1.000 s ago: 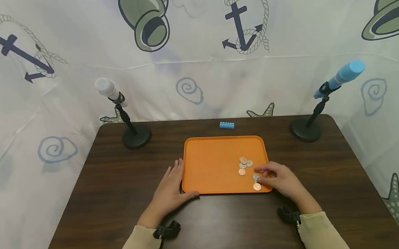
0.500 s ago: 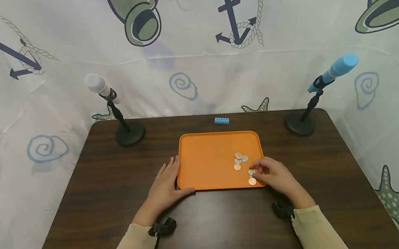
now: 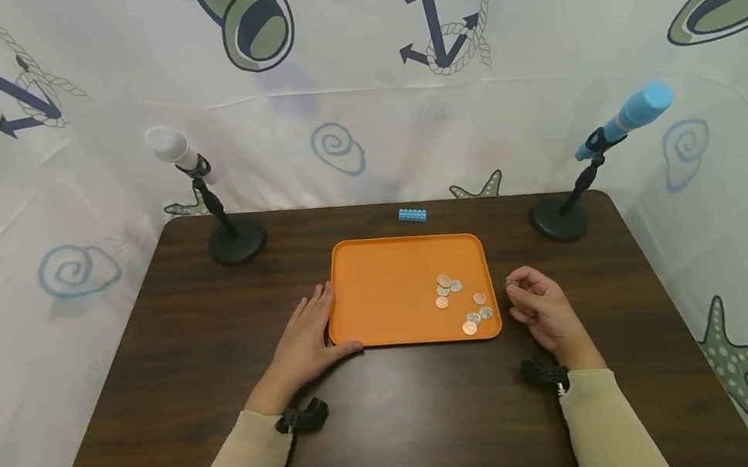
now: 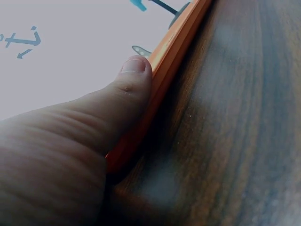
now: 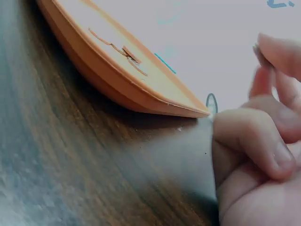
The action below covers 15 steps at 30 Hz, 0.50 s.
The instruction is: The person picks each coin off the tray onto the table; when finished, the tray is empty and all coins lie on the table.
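An orange tray [image 3: 395, 293] lies on the dark wooden table with two loose groups of coins on its right half. The farther coins [image 3: 444, 280] and the nearer coins [image 3: 470, 328] are copper and silver in colour. Along the tray's left edge rests my left hand [image 3: 300, 348], fingers straight, its thumb [image 4: 134, 82] touching the front rim. To the right of the tray, off its edge, my right hand [image 3: 548, 317] pinches a small coin [image 5: 261, 56] between thumb and index finger. The other right fingers curl toward the palm.
Behind the tray sits a blue toy brick [image 3: 412, 215]. A white microphone [image 3: 168, 145] on a black stand is at the back left, a blue microphone [image 3: 642, 107] on another stand at the back right. A patterned cloth [image 3: 352, 57] hangs behind the table.
My right hand has lifted from the coins and moved right, past the tray's edge, pinching a coin. More of the near coins now show. The left hand keeps its place at the tray.
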Motion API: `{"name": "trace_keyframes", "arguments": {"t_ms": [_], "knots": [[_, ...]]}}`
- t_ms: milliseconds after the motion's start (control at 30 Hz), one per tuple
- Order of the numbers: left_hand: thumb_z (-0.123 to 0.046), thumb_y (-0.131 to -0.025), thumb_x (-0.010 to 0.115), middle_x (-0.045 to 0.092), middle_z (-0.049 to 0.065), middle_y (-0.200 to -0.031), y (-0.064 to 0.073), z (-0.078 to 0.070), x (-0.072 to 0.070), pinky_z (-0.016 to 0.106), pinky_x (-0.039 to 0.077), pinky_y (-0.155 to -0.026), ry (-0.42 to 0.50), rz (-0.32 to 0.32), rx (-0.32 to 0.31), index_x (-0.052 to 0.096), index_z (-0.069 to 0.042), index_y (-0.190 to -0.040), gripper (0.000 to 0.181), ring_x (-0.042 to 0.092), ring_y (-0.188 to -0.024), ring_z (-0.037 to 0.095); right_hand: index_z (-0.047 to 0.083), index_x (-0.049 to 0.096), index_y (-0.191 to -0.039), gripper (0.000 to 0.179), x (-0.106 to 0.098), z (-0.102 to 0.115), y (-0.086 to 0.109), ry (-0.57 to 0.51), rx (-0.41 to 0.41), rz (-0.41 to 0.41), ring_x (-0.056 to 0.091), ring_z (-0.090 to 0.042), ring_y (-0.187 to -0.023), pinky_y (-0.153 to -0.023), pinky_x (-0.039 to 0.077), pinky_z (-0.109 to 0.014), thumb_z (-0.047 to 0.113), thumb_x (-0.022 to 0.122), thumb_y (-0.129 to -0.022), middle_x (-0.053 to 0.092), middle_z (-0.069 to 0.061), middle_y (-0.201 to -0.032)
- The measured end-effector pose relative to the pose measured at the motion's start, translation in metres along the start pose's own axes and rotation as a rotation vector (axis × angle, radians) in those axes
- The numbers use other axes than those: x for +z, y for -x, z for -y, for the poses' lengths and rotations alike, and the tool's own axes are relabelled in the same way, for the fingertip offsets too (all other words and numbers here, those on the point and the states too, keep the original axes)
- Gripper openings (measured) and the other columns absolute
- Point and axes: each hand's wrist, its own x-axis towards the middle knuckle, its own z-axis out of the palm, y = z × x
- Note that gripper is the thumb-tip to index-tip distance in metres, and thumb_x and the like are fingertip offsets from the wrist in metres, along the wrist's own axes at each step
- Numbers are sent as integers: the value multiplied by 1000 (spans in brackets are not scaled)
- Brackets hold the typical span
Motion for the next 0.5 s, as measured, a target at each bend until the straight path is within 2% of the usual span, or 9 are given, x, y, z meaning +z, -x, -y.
{"name": "trace_keyframes", "arguments": {"t_ms": [67,133,267,400,500], "knots": [[-84,-88,69,15,6,-184,0,1,0,51,8,-142,-2,0,5,11,-11,-176,129,12,-173,23,12,69,-111,19,-4,1,1,-62,-54,-10,21,-19,-58,-54,14,-36,-2,56,-111,59,5,-81],[-85,-87,68,16,6,-184,-1,1,1,51,8,-142,-1,-5,11,11,-11,-176,129,13,-173,23,13,68,-110,17,-7,3,2,-57,-107,-64,21,-19,-59,-55,14,-36,-1,58,-110,58,5,-80],[-86,-86,68,17,7,-184,0,2,2,53,10,-141,8,-12,16,12,-11,-176,130,14,-172,25,11,68,-103,13,-17,8,0,14,-184,-275,28,-13,-56,-54,16,-36,-1,66,-107,58,5,-79],[-83,-87,71,17,8,-184,2,2,1,53,10,-141,15,-11,18,13,-10,-176,129,14,-172,25,8,62,-101,14,-23,11,-5,-39,-206,-435,30,-6,-50,-52,14,-32,-4,68,-104,60,3,-77],[-77,-89,75,17,8,-184,4,2,-3,52,9,-141,26,-10,15,14,-9,-176,127,15,-172,25,7,59,-102,15,-24,13,-11,-59,-206,-484,30,-5,-47,-50,13,-31,-4,70,-103,61,2,-78]]}}
